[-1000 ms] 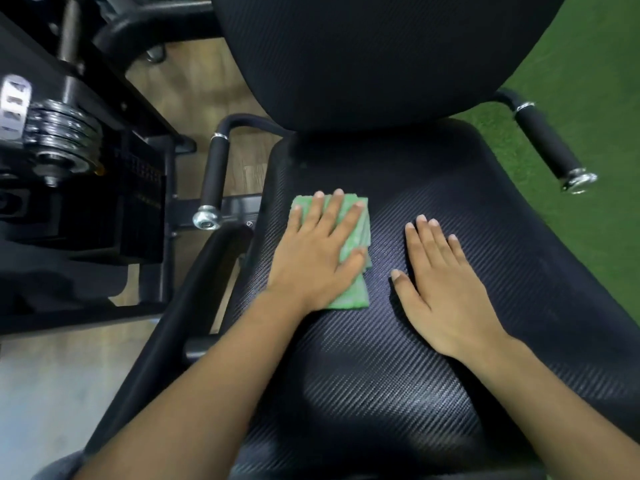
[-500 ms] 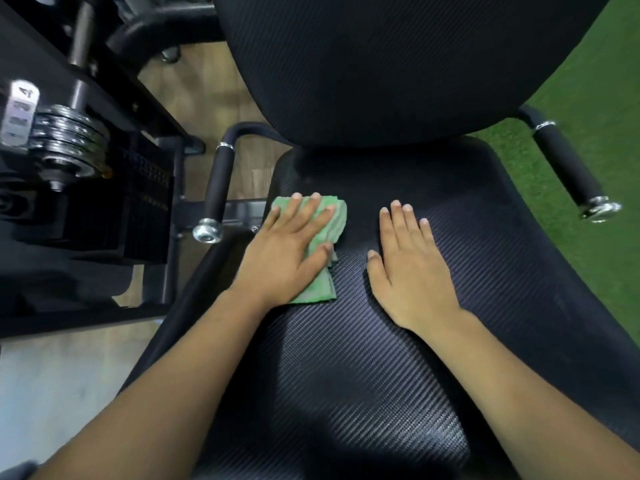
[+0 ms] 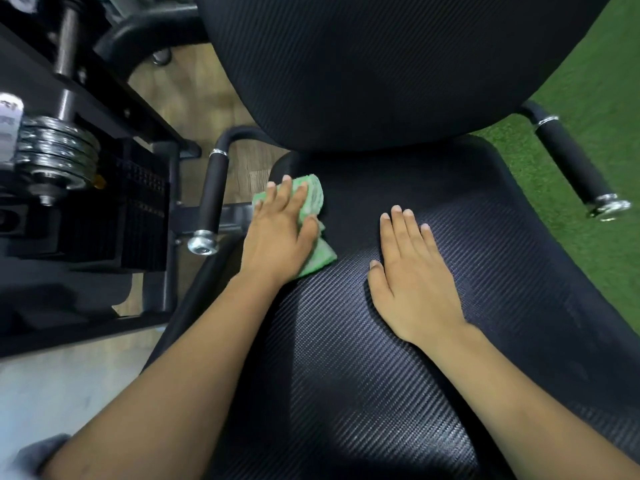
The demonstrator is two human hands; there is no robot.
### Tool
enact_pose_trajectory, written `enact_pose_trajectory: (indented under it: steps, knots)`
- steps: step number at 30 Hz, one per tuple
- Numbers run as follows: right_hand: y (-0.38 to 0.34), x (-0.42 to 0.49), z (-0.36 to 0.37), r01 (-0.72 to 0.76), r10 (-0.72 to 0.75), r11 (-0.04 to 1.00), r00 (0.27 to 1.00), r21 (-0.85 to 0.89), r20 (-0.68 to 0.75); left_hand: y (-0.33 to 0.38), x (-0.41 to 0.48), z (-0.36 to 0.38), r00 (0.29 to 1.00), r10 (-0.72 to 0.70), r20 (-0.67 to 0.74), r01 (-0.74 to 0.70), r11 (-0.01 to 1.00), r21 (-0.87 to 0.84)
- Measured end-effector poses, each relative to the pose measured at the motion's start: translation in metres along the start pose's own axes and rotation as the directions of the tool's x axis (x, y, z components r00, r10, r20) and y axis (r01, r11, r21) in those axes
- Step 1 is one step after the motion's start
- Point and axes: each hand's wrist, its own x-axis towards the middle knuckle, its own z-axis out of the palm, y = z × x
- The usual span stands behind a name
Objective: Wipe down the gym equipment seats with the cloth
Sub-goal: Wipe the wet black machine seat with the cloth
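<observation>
the left hand point(image 3: 277, 233) lies flat on a green cloth point(image 3: 313, 199), fingers straight and close together, palm pressing down, thumb stretched along the cloth's right side; nothing is curled round the fabric. the cloth is folded and bunched, showing past the fingertips and again below the thumb, where one corner sticks out toward the middle of the seat. it sits on the rear left corner of the black seat point(image 3: 346, 375), close to the seat's left edge and just in front of the lower edge of the backrest point(image 3: 381, 64). the right hand point(image 3: 412, 278) rests near the middle of the seat, well apart from the cloth, palm down, fingers straight and slightly spread, holding nothing. both bare forearms reach in from the bottom of the view. the seat and backrest share a fine woven texture, with a soft sheen on the seat between the arms. a black padded handle point(image 3: 213, 195) with a metal end cap stands just left of the cloth, off the seat's edge, and a matching handle point(image 3: 568, 164) sticks out on the right side. further left are stacked metal plates point(image 3: 55, 147) on a black machine frame. wood floor point(image 3: 194, 95) shows behind the left handle, and green turf point(image 3: 606, 98) covers the ground on the right.
</observation>
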Motion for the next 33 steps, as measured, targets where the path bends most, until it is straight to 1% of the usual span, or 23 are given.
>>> enact_pose_trajectory:
  steps: [2,4,8,12,15,17,21,25,28,30,33]
  knots:
    - [-0.001,0.001,0.000,-0.005,0.005,1.000,1.000,0.002,-0.005,0.006,0.023,0.002,0.995,-0.100,-0.010,0.100,0.995,0.020]
    - [-0.002,0.001,0.000,-0.005,0.005,1.000,1.000,-0.004,-0.002,0.007,0.044,0.002,0.990,-0.136,-0.022,0.136,0.990,0.023]
    - [0.000,0.001,0.001,-0.003,0.003,1.000,1.000,-0.017,0.004,0.001,0.059,0.002,0.990,-0.137,-0.015,0.137,0.990,-0.017]
    - [0.000,0.000,0.002,-0.002,0.002,1.000,1.000,-0.020,0.000,-0.003,0.037,-0.002,0.987,-0.161,-0.001,0.161,0.983,-0.084]
    - [-0.001,0.001,0.002,-0.009,0.009,0.999,1.000,-0.035,0.010,-0.005,0.025,0.000,0.984,-0.177,-0.011,0.176,0.983,-0.047]
    - [-0.002,0.001,0.000,-0.011,0.012,0.999,1.000,-0.044,0.014,-0.004,0.036,-0.001,0.982,-0.189,-0.013,0.188,0.982,-0.025]
    - [-0.002,0.001,0.001,-0.013,0.015,0.998,0.999,-0.057,0.034,-0.004,0.053,-0.003,0.975,-0.217,0.042,0.218,0.976,-0.028]
    - [-0.001,-0.001,-0.001,-0.011,0.013,0.999,0.999,-0.053,0.033,-0.001,0.025,-0.001,0.969,-0.243,0.039,0.243,0.970,0.011]
    - [-0.001,-0.005,-0.006,-0.033,0.034,0.999,0.999,-0.015,0.026,0.005,-0.002,-0.004,0.966,-0.253,0.050,0.251,0.967,0.037]
    - [-0.003,-0.013,-0.009,-0.053,0.053,0.999,0.997,0.005,0.053,0.008,-0.020,-0.006,0.966,-0.253,0.054,0.249,0.966,0.061]
    - [-0.009,-0.031,-0.013,-0.025,0.025,1.000,0.997,-0.008,0.070,0.009,-0.049,-0.007,0.968,-0.246,0.054,0.239,0.965,0.107]
